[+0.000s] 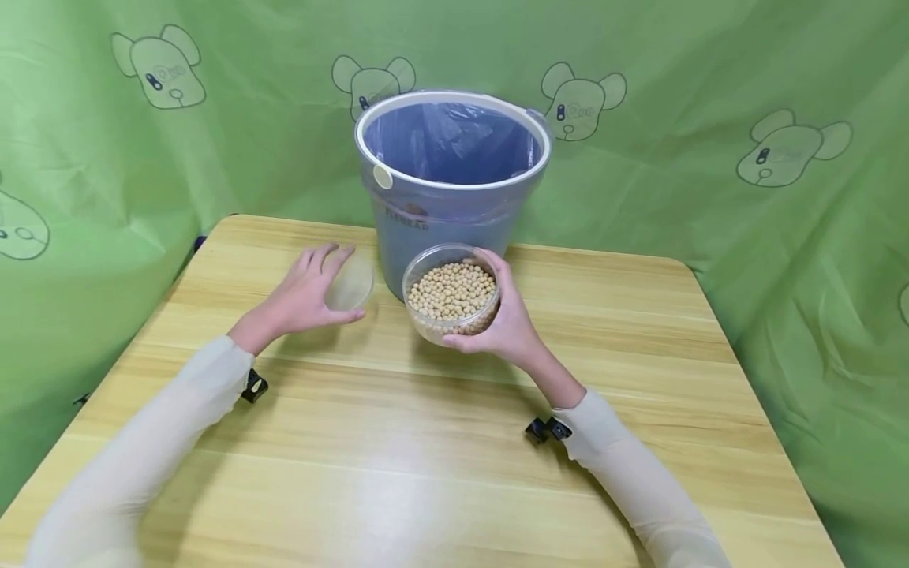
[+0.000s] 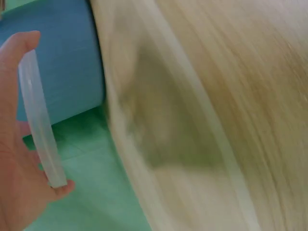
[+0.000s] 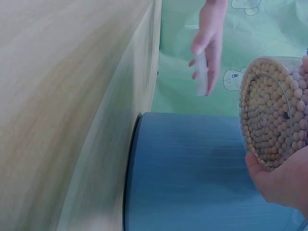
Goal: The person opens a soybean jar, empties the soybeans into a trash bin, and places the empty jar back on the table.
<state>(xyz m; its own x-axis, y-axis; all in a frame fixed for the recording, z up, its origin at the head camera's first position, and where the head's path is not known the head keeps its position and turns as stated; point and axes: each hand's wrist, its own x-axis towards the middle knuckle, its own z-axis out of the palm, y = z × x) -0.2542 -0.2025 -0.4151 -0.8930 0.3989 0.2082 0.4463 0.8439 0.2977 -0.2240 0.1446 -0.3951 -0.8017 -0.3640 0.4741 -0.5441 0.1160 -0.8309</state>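
My right hand (image 1: 507, 319) grips a clear round plastic jar (image 1: 450, 327) by its side, thumb at the front and fingers behind. Pale dried soybeans (image 1: 454, 292) fill much of the jar, and its top is uncovered. In the right wrist view the jar (image 3: 267, 115) is lifted off the table, its bottom showing. Between thumb and fingers, my left hand (image 1: 305, 292) holds a translucent round lid (image 1: 353, 282) by its edge. The left wrist view shows that lid (image 2: 41, 120) edge-on, above the table.
A blue-grey bucket (image 1: 447, 209) with a white rim and a plastic liner bag stands at the table's back edge, right behind the jar. The wooden table (image 1: 398, 442) spreads in front. Green cloth (image 1: 270, 118) with bear drawings hangs around it.
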